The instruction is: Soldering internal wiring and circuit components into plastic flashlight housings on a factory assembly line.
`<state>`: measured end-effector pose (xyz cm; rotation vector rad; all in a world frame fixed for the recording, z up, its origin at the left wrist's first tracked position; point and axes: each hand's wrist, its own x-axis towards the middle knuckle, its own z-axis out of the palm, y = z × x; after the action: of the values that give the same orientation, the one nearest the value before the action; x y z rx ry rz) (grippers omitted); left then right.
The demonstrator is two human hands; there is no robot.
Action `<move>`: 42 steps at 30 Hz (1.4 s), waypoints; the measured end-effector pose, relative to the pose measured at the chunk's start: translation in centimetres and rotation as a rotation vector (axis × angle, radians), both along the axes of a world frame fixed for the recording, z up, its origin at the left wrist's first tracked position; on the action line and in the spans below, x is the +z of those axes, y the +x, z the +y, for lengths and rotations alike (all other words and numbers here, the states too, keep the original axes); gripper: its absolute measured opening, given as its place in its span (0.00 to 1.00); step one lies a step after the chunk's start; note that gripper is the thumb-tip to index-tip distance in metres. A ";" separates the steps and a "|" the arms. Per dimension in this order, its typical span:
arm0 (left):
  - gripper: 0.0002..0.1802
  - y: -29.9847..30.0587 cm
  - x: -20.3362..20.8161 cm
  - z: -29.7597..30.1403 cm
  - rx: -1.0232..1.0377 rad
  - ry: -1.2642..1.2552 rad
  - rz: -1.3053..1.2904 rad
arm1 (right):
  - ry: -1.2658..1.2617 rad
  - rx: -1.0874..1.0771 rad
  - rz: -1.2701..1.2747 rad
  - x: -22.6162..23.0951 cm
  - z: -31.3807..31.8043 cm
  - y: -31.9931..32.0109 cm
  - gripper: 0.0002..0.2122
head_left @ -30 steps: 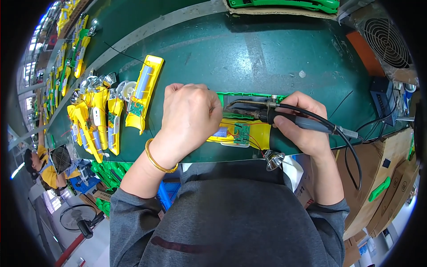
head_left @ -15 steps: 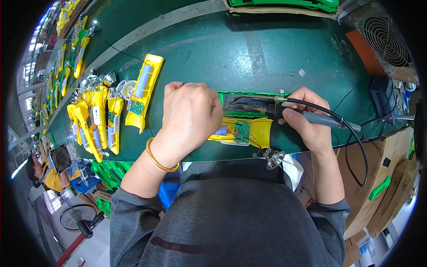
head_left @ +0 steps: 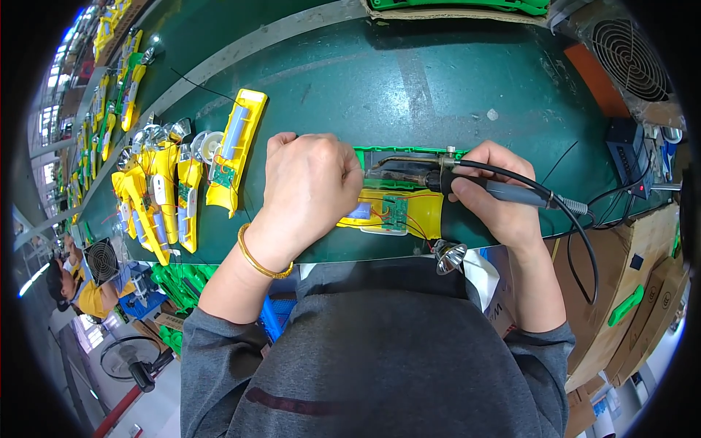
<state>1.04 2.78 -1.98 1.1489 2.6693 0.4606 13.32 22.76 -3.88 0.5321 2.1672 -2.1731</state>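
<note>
My right hand (head_left: 507, 208) grips a soldering iron (head_left: 515, 193) by its grey handle, with a thin metal tube fixed alongside. Its tip points left over a green plastic housing (head_left: 412, 149) lying lengthwise before me. My left hand (head_left: 310, 182) is closed at the left end of this housing; anything inside its fingers is hidden. Just nearer to me lies a yellow housing half (head_left: 432, 217), holding a blue battery cell (head_left: 358, 212) and a green circuit board (head_left: 395, 212). Red and black wires run from it to a silver reflector (head_left: 450, 258) at the table edge.
Several yellow housings (head_left: 164, 190) with reflectors cluster at left, beside a single yellow housing (head_left: 248, 139) with battery. A box of green parts (head_left: 460, 9) stands at the back. A black control box (head_left: 626, 157), a fan (head_left: 629, 60) and cardboard (head_left: 621, 270) are at right. Another person (head_left: 80, 285) sits far left.
My right hand and the soldering iron have shifted slightly left, and the green housing a little too. My left hand, still closed, has moved only slightly.
</note>
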 end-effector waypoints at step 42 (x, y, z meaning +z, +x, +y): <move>0.05 0.2 0.4 0.7 0.062 -0.046 -0.060 | -0.433 -0.568 0.333 -1.6 0.1 3.6 0.10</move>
<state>1.27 3.51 -1.60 1.0254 2.6558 0.4349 16.89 22.89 -5.43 0.8883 1.7068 -3.1163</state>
